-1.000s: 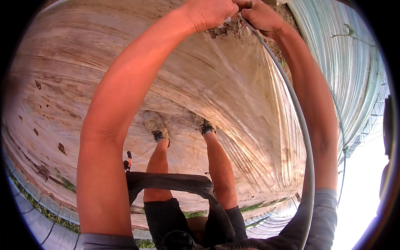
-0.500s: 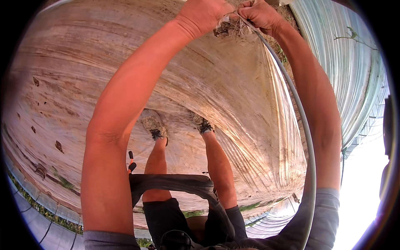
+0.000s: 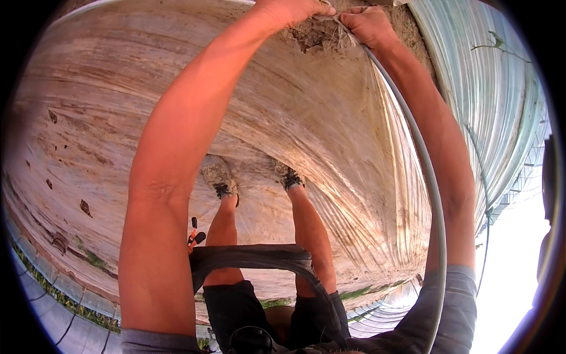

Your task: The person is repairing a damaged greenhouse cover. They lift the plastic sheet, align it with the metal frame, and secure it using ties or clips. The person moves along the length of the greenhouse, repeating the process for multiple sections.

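Note:
At the top centre my left hand point(image 3: 298, 10) is closed, its fingertips pinching frayed pale strands point(image 3: 330, 17) where a long grey cord point(image 3: 425, 156) ends. Just to its right my right hand point(image 3: 371, 26) is closed on the same bundle beside the cord, fingers partly hidden. The cord arcs down inside my right arm to the bottom edge. Below both hands lies a wide, creased, dirty plastic sheet point(image 3: 100, 88), with a dark ragged patch of soil and debris point(image 3: 309, 38) just under the left hand.
My two shoes point(image 3: 218, 177) stand on the sheet, and a black strap point(image 3: 247, 255) hangs across my legs. Along the right rises a ribbed translucent plastic cover point(image 3: 489, 106) with a hanging line. Pale edging point(image 3: 47, 304) and plants run along the lower left.
My left hand dipped down and left half a second ago and is now higher again. My right hand has shifted slightly, both hands staying at the cord's end.

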A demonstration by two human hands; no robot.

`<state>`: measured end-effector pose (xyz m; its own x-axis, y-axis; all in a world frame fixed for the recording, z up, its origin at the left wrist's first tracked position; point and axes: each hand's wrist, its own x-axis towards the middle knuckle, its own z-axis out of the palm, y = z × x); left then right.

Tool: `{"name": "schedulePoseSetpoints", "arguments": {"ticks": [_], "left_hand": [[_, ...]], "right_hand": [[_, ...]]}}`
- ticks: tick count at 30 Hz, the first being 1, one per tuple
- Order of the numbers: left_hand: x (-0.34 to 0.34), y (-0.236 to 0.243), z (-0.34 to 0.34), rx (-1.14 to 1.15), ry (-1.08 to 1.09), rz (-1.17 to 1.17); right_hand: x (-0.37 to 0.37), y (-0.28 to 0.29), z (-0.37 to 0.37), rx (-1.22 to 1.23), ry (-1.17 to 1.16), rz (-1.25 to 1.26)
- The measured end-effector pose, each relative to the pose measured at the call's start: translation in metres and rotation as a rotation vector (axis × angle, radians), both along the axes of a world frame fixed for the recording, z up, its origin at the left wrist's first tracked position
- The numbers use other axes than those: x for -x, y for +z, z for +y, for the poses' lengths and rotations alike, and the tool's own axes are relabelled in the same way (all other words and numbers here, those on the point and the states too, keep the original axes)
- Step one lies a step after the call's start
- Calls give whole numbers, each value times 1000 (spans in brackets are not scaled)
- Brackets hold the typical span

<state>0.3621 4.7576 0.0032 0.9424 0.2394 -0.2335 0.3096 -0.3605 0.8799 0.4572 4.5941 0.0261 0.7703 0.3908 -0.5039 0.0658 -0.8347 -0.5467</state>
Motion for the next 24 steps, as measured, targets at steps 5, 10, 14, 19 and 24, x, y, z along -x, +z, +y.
{"name": "schedulePoseSetpoints", "arguments": {"ticks": [5,10,14,19,24], "left_hand": [[0,-10,-9,311,128,-54],[-1,-18,-15,779,224,-78],[-4,-12,-9,617,91,-29],[-3,-7,-8,377,35,8],[-3,-5,-1,258,-47,64]], "right_hand": [[4,2,0,16,-14,-28],[6,10,2,91,41,-75],[8,18,4,119,64,-115],[9,18,3,141,64,-157],[14,25,5,122,81,-190]]}}
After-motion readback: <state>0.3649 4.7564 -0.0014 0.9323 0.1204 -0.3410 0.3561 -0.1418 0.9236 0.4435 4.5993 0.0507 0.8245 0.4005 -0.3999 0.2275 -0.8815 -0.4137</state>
